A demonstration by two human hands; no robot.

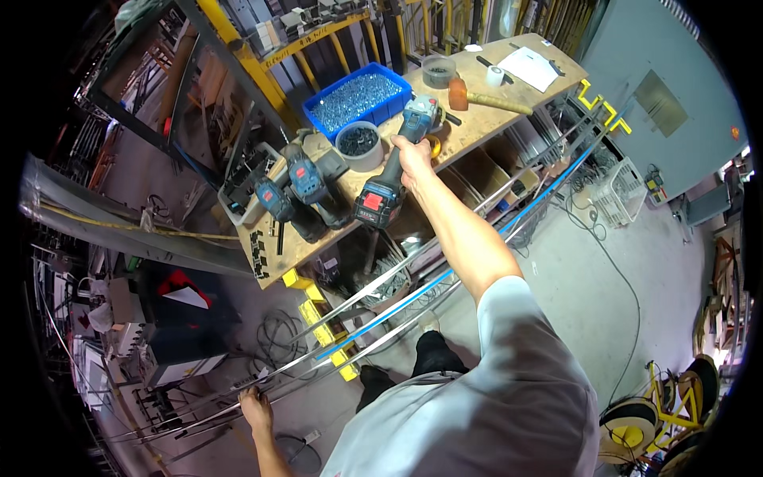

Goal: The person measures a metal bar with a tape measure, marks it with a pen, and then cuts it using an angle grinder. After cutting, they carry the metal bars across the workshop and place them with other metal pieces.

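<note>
My right hand (413, 163) is closed round the body of a blue and black cordless angle grinder (384, 189) at the bench's near edge. The grinder's head points away from me and its red-marked battery towards me. Low on the left, my left hand (256, 411) has its fingers curled round a long thin metal strip (230, 412), one of several running diagonally in front of me. A blue strip (429, 286) lies among them. Left of the grinder stand two cordless drills (308, 176). A tub of dark small parts (359, 145) is beside the grinder.
The wooden bench (497, 119) carries a blue bin of shiny screws (362, 99), an orange-headed mallet (493, 102), another small tub (438, 73) and paper (528, 68). Yellow supports (327, 330) hold the strips. Cables (616, 270) and a white crate (618, 193) are on the floor.
</note>
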